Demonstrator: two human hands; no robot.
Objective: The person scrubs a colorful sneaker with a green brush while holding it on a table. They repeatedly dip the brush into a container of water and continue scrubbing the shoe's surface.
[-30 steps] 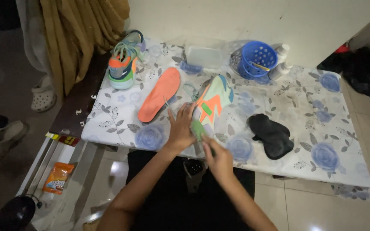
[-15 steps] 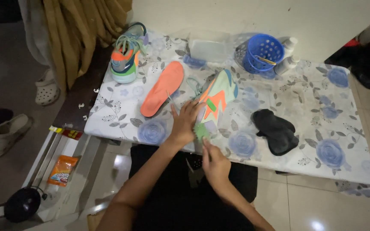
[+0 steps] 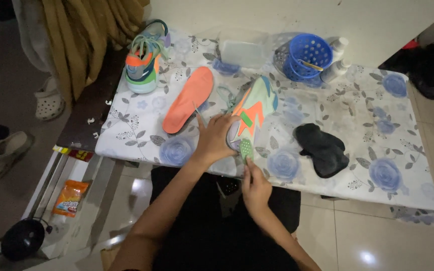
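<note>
Right hand (image 3: 255, 184) sits just off the bench's near edge, fingers pinched narrow on a small green tab (image 3: 246, 149) at the heel of the shoe; whether the tab is part of the shoe or a separate tool, can't tell. Left hand (image 3: 216, 138) is on the bench (image 3: 357, 125) near its near edge, palm down, fingers spread and wrapped on the heel end of the shoe (image 3: 253, 113), pinning it.

Shoe: mint-green and orange sneaker lying on its side, roughly mid-bench, heel toward the near edge, toe pointing to the far edge. Loose laces (image 3: 225, 98) trail off its left side.

Just left of the shoe, apart from it: orange insole (image 3: 189, 99), flat, angled from near-left to far-right. Right of the shoe, nearer the near edge: black cloth (image 3: 322, 148), crumpled, well clear of both hands.

Far-left corner: second sneaker (image 3: 145, 55), same colours, upright, toe toward the near edge. Far edge, centre: clear plastic box (image 3: 242, 52). Right of it: blue perforated basket (image 3: 305, 55) tipped on its side, opening facing the camera, a thin stick inside. Two white bottles (image 3: 336, 60) touching the basket's right side.

Bench is covered with a white cloth, blue rose print.

Floor left of the bench: pale clogs (image 3: 1, 153), an orange snack packet (image 3: 70, 197), a black round object (image 3: 23, 239).
</note>
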